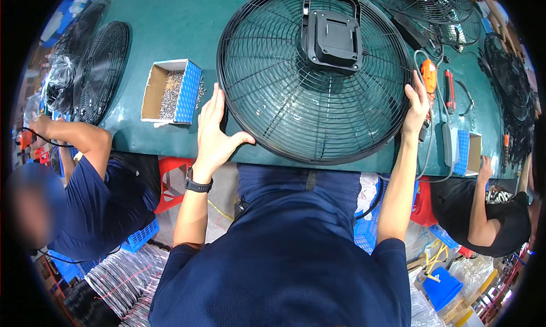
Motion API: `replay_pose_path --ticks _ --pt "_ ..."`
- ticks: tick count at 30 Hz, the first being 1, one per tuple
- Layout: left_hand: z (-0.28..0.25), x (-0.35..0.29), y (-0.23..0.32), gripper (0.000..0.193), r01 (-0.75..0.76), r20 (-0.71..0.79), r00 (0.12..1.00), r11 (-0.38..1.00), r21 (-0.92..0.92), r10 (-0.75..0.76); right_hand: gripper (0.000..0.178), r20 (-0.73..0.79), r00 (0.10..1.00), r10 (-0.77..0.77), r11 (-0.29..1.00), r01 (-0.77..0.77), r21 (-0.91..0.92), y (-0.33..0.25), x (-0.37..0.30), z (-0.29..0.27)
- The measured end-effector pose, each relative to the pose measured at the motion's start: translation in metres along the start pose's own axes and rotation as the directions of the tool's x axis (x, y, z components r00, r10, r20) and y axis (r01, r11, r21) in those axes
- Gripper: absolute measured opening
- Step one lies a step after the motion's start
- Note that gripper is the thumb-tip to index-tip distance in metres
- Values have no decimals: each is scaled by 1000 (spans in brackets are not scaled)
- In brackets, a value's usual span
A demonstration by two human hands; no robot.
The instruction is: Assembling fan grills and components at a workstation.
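Note:
A large round black wire fan guard [296, 119] lies on the green table in front of me. A black motor housing with a handle frame [333, 39] sits on its far part. My left hand [216, 130] is open at the guard's left rim, fingers stretched forward and thumb spread toward the near edge. At the right rim, my right hand [417, 108] has its thumb and fingers closed about the edge. Left of my left hand stands an open blue and white cardboard box [187, 93] of small metal screws, with some loose beside it.
An orange power tool [429, 76] with a grey cable lies beyond my right hand, near a red-handled tool [450, 91]. More fan guards [102, 71] stand at the left and far right. Co-workers sit on both sides; another small box [467, 152] is at the right.

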State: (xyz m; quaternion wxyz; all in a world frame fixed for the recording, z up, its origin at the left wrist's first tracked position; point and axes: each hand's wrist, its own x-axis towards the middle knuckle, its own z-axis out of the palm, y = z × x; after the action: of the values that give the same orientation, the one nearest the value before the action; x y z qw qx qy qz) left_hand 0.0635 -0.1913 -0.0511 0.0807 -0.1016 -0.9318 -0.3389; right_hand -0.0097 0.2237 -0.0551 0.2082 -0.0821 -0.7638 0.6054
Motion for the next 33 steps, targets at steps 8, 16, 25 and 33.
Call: replay_pose_path --ticks 8,16,25,33 --pt "2 -1 -1 119 -11 8 1000 1000 -5 11 62 8 1000 -9 998 9 -67 4 2 -5" --pt "-1 -3 14 116 84 12 996 996 -35 -83 26 -275 951 -142 988 121 -93 -1 -9 -9" --pt "-4 -3 14 114 36 -17 999 999 -20 -36 38 -112 920 -375 403 53 -914 -16 -21 -47" --pt "-7 -10 10 110 2 -8 1000 999 -36 -2 49 -218 947 237 967 -251 -40 -29 -8 -77"
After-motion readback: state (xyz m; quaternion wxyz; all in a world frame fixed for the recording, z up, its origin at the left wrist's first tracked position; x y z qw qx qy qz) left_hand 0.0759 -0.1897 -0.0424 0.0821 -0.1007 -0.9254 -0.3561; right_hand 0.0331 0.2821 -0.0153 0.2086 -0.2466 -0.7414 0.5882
